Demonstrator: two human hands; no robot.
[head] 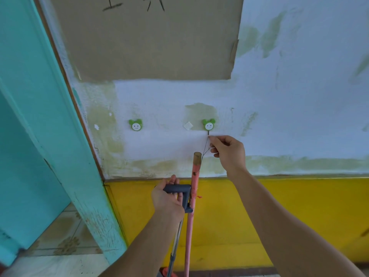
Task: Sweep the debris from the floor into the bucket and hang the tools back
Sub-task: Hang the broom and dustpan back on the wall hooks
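The string loop point(205, 148) tied near the top of the broom stick point(192, 196) is thin and dark. It is drawn taut up and slightly right from beside the stick's bare wooden tip to the small prong under the right hook point(209, 124), a green peg with a smiling face on the white wall. The top of the loop reaches that prong, but whether it is already over it is too fine to tell. The right hand point(229, 151) pinches the loop between thumb and fingertips just below and right of the hook. The hook therefore lies up and a little left of this hand, which is by far the nearer of the 2. The stick's long axis runs almost vertical; it is pink and scuffed, its tip is below the hook and its foot runs off the bottom edge. My judgement is that the next move is a short lift of the loop over the prong, then a gentle release so the stick hangs. The left hand point(166, 196) is curled round the grey dustpan handle point(179, 189), whose angled grip touches the stick's left side and whose metal shaft drops downward. The left hook point(136, 125) is bare, up and left of that hand. A white adhesive square point(187, 125) sits between the 2 hooks, a cardboard sheet point(151, 37) is above, a turquoise door frame point(60, 136) is at left, and a yellow wall band point(299, 216) runs below.
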